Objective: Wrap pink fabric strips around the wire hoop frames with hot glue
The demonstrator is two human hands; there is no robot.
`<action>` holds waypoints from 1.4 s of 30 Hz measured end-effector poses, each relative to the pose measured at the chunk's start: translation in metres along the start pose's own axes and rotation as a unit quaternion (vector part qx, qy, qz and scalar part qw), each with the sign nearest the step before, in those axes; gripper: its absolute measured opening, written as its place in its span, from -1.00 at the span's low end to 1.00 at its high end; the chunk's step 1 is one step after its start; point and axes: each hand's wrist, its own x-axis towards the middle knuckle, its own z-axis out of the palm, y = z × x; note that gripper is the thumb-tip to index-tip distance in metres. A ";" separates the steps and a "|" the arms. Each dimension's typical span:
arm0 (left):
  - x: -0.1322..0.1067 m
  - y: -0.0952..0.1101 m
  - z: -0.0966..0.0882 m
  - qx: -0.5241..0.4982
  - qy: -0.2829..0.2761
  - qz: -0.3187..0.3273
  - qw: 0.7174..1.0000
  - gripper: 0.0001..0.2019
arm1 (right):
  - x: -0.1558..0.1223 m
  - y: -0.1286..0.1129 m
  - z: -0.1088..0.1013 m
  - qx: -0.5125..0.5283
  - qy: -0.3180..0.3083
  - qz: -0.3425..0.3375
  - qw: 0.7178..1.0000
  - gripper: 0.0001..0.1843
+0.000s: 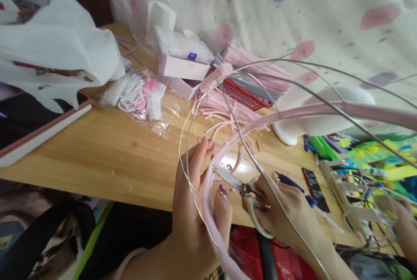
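My left hand (192, 193) is closed round a curved wire frame wrapped in pink material (208, 204), thumb in front and fingers behind. Bare silver wires (243, 138) of the frame arch up and to the right over both hands. In my right hand (286, 206) is a pair of scissors (230, 178) with pale handles. Its blade tips touch the pink wrap just above my left thumb; whether they are cutting, I cannot tell. Part of my left fingers is hidden behind the wrapped wire.
Behind lie a red basket (244, 93), pink strips (224, 108), boxes (185, 65) and bagged beads (140, 97). A white plastic bag (61, 45) stands left. On the right are a glue gun (293, 184), a phone (315, 188), a white form (325, 119) and another person's hand (400, 217).
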 end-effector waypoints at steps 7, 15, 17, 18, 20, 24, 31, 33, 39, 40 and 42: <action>-0.002 0.001 0.001 -0.024 0.012 -0.032 0.999 -0.35 | -0.006 0.004 0.002 -0.015 -0.013 -0.015 1.000 -0.77; -0.002 -0.003 0.000 -0.027 0.017 -0.038 0.999 -0.35 | 0.003 -0.004 0.003 -0.031 0.038 -0.008 0.999 -0.73; -0.002 -0.004 -0.001 -0.021 0.018 -0.029 0.999 -0.33 | 0.004 -0.004 0.004 -0.029 0.038 -0.013 0.999 -0.73; -0.002 -0.005 0.000 -0.016 0.017 -0.024 0.999 -0.33 | 0.003 -0.004 0.004 -0.027 0.039 -0.013 0.999 -0.73; -0.002 -0.005 0.000 -0.008 0.017 -0.011 1.000 -0.33 | 0.002 -0.004 0.004 -0.010 0.039 -0.003 0.999 -0.72; -0.002 -0.005 0.000 0.009 0.014 0.006 1.000 -0.31 | -0.004 -0.005 0.006 0.045 0.021 0.063 0.997 -0.72; -0.002 0.003 -0.005 0.015 -0.028 0.008 0.999 -0.30 | -0.008 -0.008 0.003 0.053 0.001 0.093 0.994 -0.67; -0.003 0.006 -0.007 0.013 -0.039 0.005 0.999 -0.31 | -0.006 -0.008 0.001 0.058 -0.005 0.083 0.995 -0.67; -0.005 0.006 -0.008 0.032 -0.049 0.013 0.998 -0.27 | 0.000 -0.007 -0.003 0.059 -0.023 0.058 0.996 -0.70; -0.005 0.005 -0.008 0.034 -0.053 0.010 0.998 -0.26 | 0.001 -0.007 -0.004 0.056 -0.022 0.050 0.997 -0.71; -0.004 0.005 -0.008 0.033 -0.055 0.000 0.998 -0.26 | 0.002 -0.007 -0.005 0.047 -0.024 0.041 0.998 -0.72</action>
